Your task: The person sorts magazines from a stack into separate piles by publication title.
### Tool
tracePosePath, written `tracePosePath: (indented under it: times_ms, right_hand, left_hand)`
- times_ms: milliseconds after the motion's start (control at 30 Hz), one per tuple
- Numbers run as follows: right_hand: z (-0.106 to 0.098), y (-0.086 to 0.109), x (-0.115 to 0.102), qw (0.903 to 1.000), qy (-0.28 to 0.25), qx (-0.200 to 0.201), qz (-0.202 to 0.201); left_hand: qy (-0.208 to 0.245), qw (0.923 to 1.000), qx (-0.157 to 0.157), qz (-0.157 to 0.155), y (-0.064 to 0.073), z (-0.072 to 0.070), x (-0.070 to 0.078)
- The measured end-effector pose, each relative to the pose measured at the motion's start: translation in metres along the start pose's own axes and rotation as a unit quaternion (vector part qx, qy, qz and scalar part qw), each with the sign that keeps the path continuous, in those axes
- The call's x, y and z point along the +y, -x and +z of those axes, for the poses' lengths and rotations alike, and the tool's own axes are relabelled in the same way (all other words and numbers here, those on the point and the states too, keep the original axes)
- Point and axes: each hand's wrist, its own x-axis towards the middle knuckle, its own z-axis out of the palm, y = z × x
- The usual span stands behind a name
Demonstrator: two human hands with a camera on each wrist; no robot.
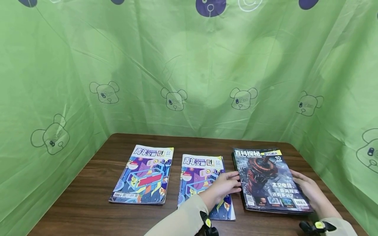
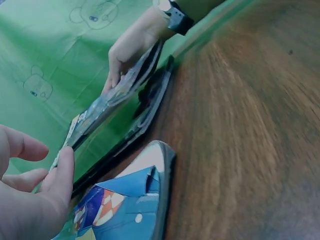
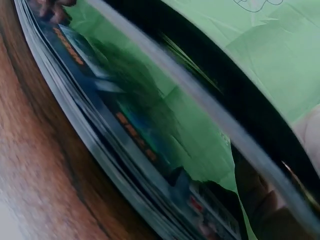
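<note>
A dark science magazine [image 1: 262, 180] with a red machine on its cover is tilted up over a stack of magazines [image 3: 100, 125]. My right hand [image 1: 310, 191] grips its right edge, fingers on one side and thumb on the other. A gap shows between the raised magazine [image 2: 115, 102] and the magazine below it. My left hand [image 1: 222, 188] is at the left edge, fingers loosely extended with the tips right at the cover. Under my left forearm lies a purple-and-blue magazine [image 1: 199, 167], partly hidden by the hand and sleeve.
Another purple-and-blue magazine [image 1: 144, 175] of the same design lies farther left on the brown wooden table [image 1: 88, 186]. A green curtain [image 1: 189, 65] with bear drawings encloses the table at the back and both sides.
</note>
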Motion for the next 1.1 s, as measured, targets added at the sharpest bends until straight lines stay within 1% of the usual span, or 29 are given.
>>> tracePosePath:
  times_ms: [67,233,433,600,733,833,967,1100]
  right_hand:
    - [-0.0018,-0.0003,-0.0006,1.0000,0.009,0.002,0.004]
    - [-0.0042,-0.0014,-0.0010,0.9998,0.021,0.006,0.000]
    - [-0.0038,-0.0026,-0.0017,0.9994,0.033,0.004,-0.006]
    - [-0.0035,-0.0041,-0.0024,0.9982,0.060,0.008,-0.001]
    - [-0.0035,-0.0044,-0.0029,0.9965,0.082,0.019,0.003]
    - [-0.0038,-0.0047,-0.0029,0.9940,0.105,0.031,0.001]
    - [-0.0038,-0.0046,-0.0024,0.9909,0.129,0.037,-0.003]
    - [-0.0032,-0.0046,-0.0027,0.9873,0.152,0.045,-0.011]
  left_hand:
    - [-0.015,0.9999,-0.005,0.003,0.0018,0.0006,-0.0001]
    - [-0.047,0.9986,-0.015,0.017,0.0041,0.0013,-0.0017]
    - [-0.079,0.9966,-0.011,0.023,0.0052,0.0010,-0.0022]
    - [-0.095,0.9952,-0.009,0.023,0.0057,0.0020,-0.0015]
    - [-0.102,0.9944,-0.009,0.024,0.0056,0.0035,-0.0015]
    - [-0.110,0.9935,-0.013,0.028,0.0057,0.0046,-0.0014]
    - [-0.115,0.9929,-0.015,0.027,0.0061,0.0055,-0.0007]
    - [-0.113,0.9930,-0.019,0.027,0.0072,0.0054,0.0000]
